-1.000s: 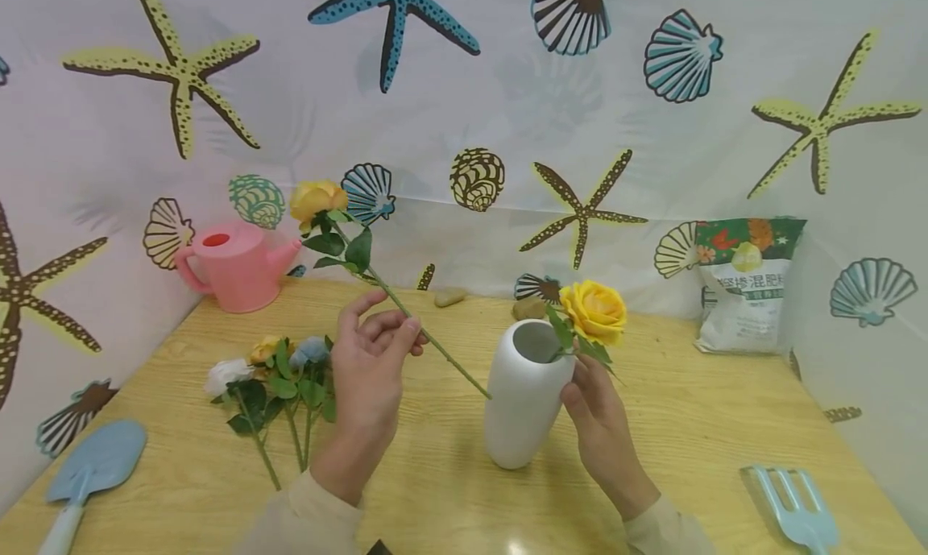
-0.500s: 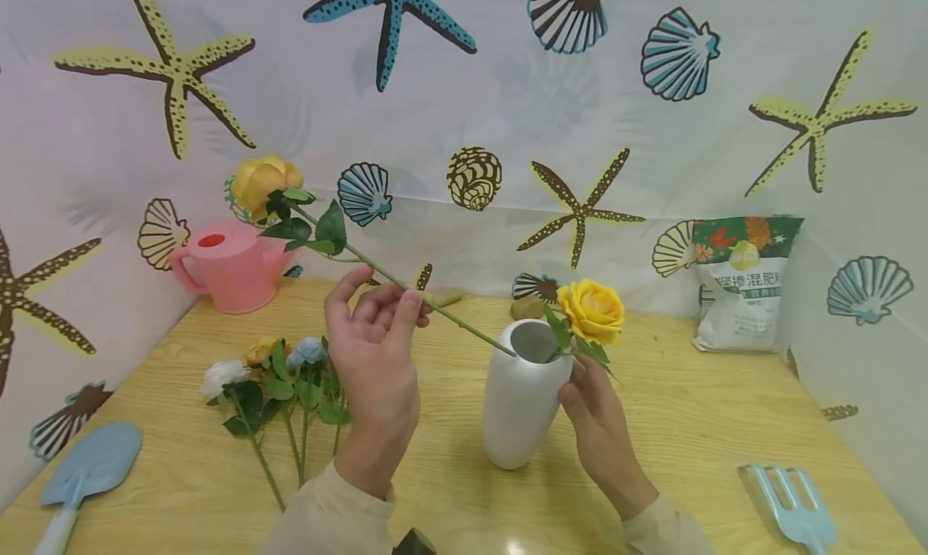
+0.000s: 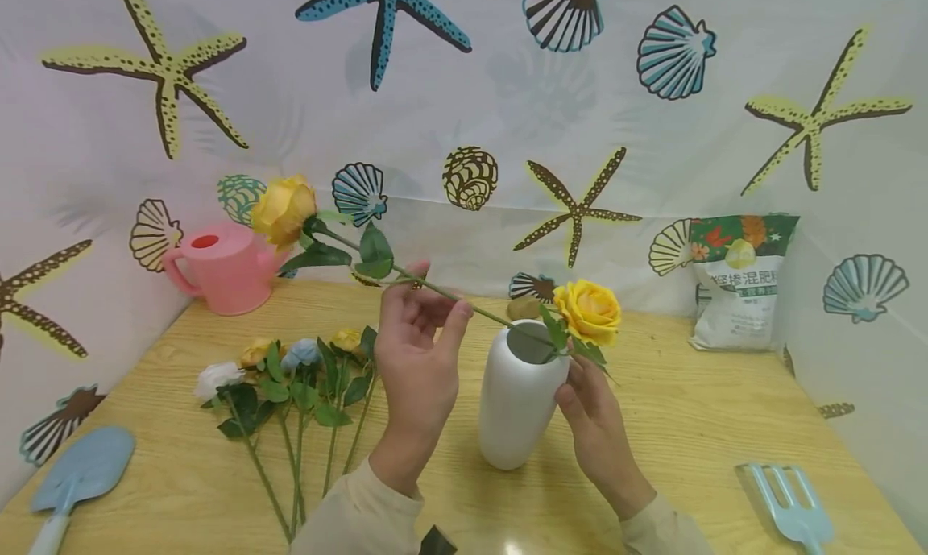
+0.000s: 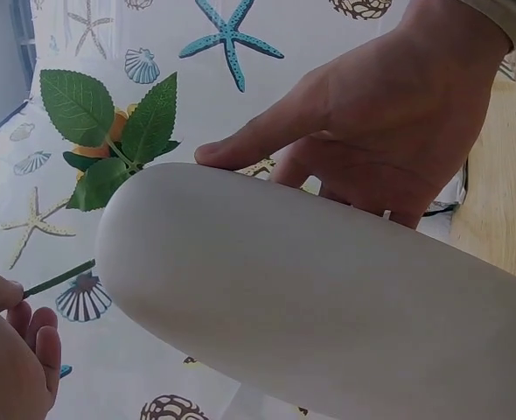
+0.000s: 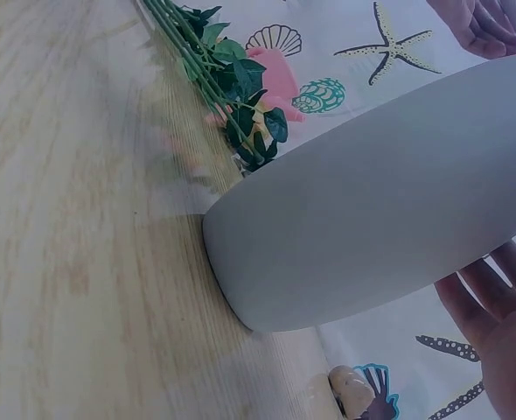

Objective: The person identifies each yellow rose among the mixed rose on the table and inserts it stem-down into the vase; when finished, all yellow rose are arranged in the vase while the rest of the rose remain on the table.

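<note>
My left hand (image 3: pixel 419 370) pinches the green stem of a yellow rose (image 3: pixel 284 210) between thumb and fingers. The rose slants, bloom to the upper left, and its lower stem reaches into the mouth of the white vase (image 3: pixel 511 414). Another yellow rose (image 3: pixel 589 312) leans over the right side of that mouth. With thumb and fingers around its upper right side, my right hand (image 3: pixel 598 434) holds the vase, which stands slightly tilted on the table. In the left wrist view, the leaves (image 4: pixel 122 140) of a rose show beyond the vase rim.
Left of the vase lie several stemmed flowers, including a white one (image 3: pixel 219 379) and a blue one (image 3: pixel 300 354). A pink watering can (image 3: pixel 230 277), a stone (image 3: pixel 524 308) and a printed bag (image 3: pixel 741 297) stand behind. A blue trowel (image 3: pixel 90 466) and hand fork (image 3: pixel 797 507) flank the work.
My left hand has moved right with the yellow rose. The stem's lower end has gone from the vase's front, up past the rim and into the mouth. My right hand stays on the vase.
</note>
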`<action>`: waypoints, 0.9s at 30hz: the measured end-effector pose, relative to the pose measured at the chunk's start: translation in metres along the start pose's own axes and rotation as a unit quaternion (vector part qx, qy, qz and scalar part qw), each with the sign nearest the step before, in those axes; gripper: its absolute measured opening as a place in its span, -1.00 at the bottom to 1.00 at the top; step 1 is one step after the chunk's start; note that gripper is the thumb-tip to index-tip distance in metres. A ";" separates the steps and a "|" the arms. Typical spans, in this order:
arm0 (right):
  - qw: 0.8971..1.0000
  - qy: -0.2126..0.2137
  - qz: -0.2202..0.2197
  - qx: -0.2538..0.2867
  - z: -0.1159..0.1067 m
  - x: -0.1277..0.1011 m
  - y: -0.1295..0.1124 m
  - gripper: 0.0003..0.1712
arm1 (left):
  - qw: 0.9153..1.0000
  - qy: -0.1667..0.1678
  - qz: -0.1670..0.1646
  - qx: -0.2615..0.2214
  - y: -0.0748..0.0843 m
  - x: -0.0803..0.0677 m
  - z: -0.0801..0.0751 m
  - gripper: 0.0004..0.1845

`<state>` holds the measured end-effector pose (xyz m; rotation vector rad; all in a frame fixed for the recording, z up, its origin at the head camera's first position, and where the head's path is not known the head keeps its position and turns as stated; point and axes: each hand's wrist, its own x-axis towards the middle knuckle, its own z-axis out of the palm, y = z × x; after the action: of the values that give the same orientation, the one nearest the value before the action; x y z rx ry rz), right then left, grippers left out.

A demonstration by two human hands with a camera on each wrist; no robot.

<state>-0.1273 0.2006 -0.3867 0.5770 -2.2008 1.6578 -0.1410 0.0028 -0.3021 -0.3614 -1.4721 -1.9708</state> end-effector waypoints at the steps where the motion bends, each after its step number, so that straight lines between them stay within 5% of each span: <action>1: 1.000 -0.001 -0.001 0.000 0.000 0.000 0.001 -0.52 | 1.000 -0.008 0.001 0.013 -0.001 0.000 0.000 -0.48; 11: 1.000 0.003 0.009 0.000 -0.001 0.000 -0.001 -0.51 | 0.988 -0.103 -0.017 0.112 -0.004 -0.003 0.005 -0.45; 20: 1.000 -0.016 0.013 0.017 0.000 0.000 0.001 -0.39 | 0.953 -0.216 -0.027 0.209 -0.002 -0.002 0.006 -0.72; 23: 0.999 -0.021 -0.005 0.028 0.000 0.000 0.002 -0.39 | 0.945 -0.234 -0.030 0.224 0.000 -0.002 0.005 -0.83; 27: 0.999 -0.020 -0.012 0.031 0.000 0.000 0.003 -0.39 | 0.947 -0.230 -0.053 0.216 0.003 0.002 0.002 -0.61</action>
<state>-0.1293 0.2017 -0.3889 0.6558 -2.1687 1.7212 -0.1413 0.0039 -0.2981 -0.5807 -2.2066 -1.6371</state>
